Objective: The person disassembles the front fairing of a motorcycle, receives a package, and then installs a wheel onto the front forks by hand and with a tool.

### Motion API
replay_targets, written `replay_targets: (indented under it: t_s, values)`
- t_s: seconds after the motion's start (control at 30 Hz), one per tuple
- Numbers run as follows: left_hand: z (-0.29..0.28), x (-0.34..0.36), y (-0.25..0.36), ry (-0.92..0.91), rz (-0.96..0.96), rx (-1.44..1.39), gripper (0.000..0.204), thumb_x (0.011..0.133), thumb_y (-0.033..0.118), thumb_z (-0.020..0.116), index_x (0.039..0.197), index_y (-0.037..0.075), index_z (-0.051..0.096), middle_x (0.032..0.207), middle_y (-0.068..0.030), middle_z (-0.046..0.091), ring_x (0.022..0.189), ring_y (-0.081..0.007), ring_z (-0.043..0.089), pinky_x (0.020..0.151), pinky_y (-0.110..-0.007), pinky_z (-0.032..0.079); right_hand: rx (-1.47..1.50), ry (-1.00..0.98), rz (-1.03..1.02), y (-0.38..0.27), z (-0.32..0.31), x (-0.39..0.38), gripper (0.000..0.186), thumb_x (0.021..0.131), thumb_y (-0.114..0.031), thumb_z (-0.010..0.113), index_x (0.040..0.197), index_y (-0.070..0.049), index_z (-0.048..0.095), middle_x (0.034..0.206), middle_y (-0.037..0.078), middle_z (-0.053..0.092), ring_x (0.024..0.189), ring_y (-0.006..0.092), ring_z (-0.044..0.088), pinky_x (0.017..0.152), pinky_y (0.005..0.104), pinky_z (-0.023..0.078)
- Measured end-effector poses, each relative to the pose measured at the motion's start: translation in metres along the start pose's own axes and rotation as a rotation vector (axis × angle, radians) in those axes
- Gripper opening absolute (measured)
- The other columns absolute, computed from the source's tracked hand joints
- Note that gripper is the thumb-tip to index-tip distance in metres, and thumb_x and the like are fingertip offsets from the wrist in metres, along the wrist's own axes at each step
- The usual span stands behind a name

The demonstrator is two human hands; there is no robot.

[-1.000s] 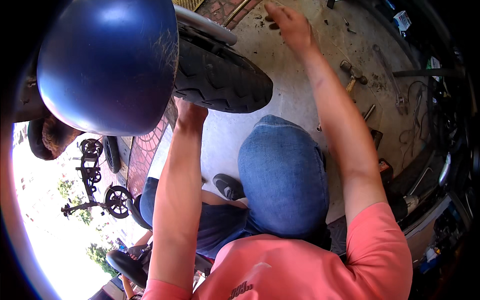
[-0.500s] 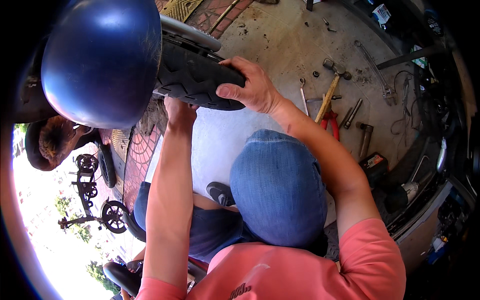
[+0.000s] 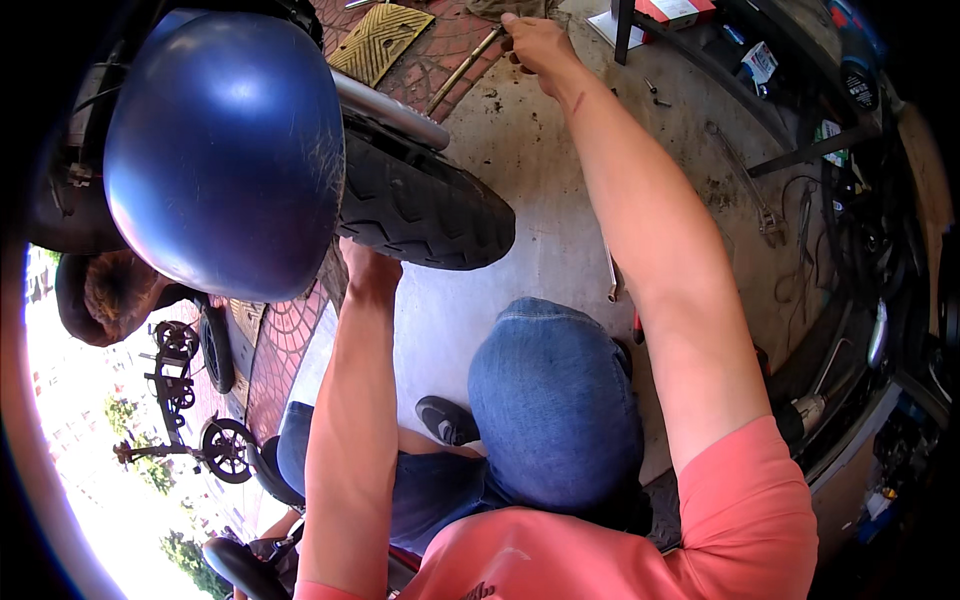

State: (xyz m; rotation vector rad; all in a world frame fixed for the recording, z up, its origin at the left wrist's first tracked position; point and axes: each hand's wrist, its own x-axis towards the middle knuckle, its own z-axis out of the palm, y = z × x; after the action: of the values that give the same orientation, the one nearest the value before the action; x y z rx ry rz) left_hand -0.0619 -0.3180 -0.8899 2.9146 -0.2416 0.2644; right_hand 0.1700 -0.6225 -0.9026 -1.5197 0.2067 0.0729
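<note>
A motorcycle wheel with a black treaded tire [image 3: 430, 215] juts out beneath a glossy dark blue fender [image 3: 225, 150]. My left hand [image 3: 368, 272] reaches under the tire, its fingers hidden behind the rubber. Far ahead, my right hand [image 3: 540, 48] is stretched out over the floor, fingers bent at the upper end of a long thin metal rod [image 3: 465, 72]. That rod lies slanted along the edge of the red paving. A silver fork tube [image 3: 395, 108] runs beside the wheel.
A yellow ridged ramp block [image 3: 380, 42] lies on the paving. A wrench [image 3: 612, 275] rests left of my right forearm; a large adjustable wrench [image 3: 745, 180] lies beyond it. A dark metal frame [image 3: 690, 70] stands at the right. My denim-covered knee [image 3: 555, 400] rises below the tire.
My right hand has left the tire and moved forward to the rod's end. My left hand stays under the tire. The view has shifted, with the wheel lower in it.
</note>
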Motion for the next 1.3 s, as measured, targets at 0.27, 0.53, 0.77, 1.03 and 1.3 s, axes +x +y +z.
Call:
replay_targets:
  t_s: [0.27, 0.53, 0.77, 1.03, 1.3]
  values:
    - [0.010, -0.009, -0.015, -0.010, -0.268, -0.887, 0.059, 0.109, 0.039, 0.053, 0.159, 0.011, 0.039, 0.162, -0.0123, 0.039, 0.150, -0.0294, 0.035, 0.125, -0.043, 0.030, -0.098, -0.144, 0.030, -0.014, 0.004, 0.016, 0.031, 0.098, -0.033, 0.074, 0.085, -0.004, 0.076, 0.073, 0.005, 0.069, 0.059, 0.0161, 0.056, 0.051, 0.0392, 0.042]
    - [-0.004, 0.002, -0.001, 0.071, -0.294, -0.780, 0.049, 0.104, 0.035, 0.056, 0.145, 0.010, 0.045, 0.141, -0.0113, 0.048, 0.123, -0.0276, 0.045, 0.102, -0.042, 0.036, -0.210, -0.200, -0.041, -0.023, 0.027, 0.004, 0.040, 0.094, -0.036, 0.077, 0.076, -0.001, 0.075, 0.064, 0.005, 0.063, 0.053, 0.0150, 0.054, 0.049, 0.0364, 0.040]
    - [-0.012, 0.000, 0.013, 0.129, -0.447, -0.833, 0.040, 0.100, 0.031, 0.058, 0.133, 0.009, 0.050, 0.123, -0.0102, 0.055, 0.100, -0.0258, 0.053, 0.081, -0.040, 0.040, -0.077, -0.479, 0.203, -0.021, 0.036, -0.027, 0.030, 0.100, -0.038, 0.074, 0.105, -0.009, 0.078, 0.087, -0.001, 0.070, 0.073, 0.0098, 0.062, 0.068, 0.0283, 0.052]
    - [-0.032, 0.005, 0.033, 0.209, -0.844, -1.368, 0.030, 0.096, 0.026, 0.060, 0.119, 0.007, 0.055, 0.102, -0.0089, 0.062, 0.072, -0.0238, 0.062, 0.058, -0.038, 0.045, -0.299, -0.439, 0.314, -0.017, 0.028, -0.009, 0.032, 0.106, -0.039, 0.061, 0.116, -0.012, 0.075, 0.098, 0.001, 0.074, 0.088, 0.0131, 0.067, 0.079, 0.0338, 0.053]
    - [-0.030, -0.014, 0.003, 0.154, -0.858, -2.052, 0.057, 0.099, 0.050, 0.038, 0.119, 0.002, 0.061, 0.098, -0.0141, 0.068, 0.068, -0.0307, 0.067, 0.056, -0.041, 0.050, -0.367, -0.463, 0.158, -0.057, 0.025, 0.021, 0.034, 0.105, -0.039, 0.062, 0.119, -0.010, 0.074, 0.100, 0.003, 0.074, 0.091, 0.0147, 0.068, 0.081, 0.0339, 0.054]
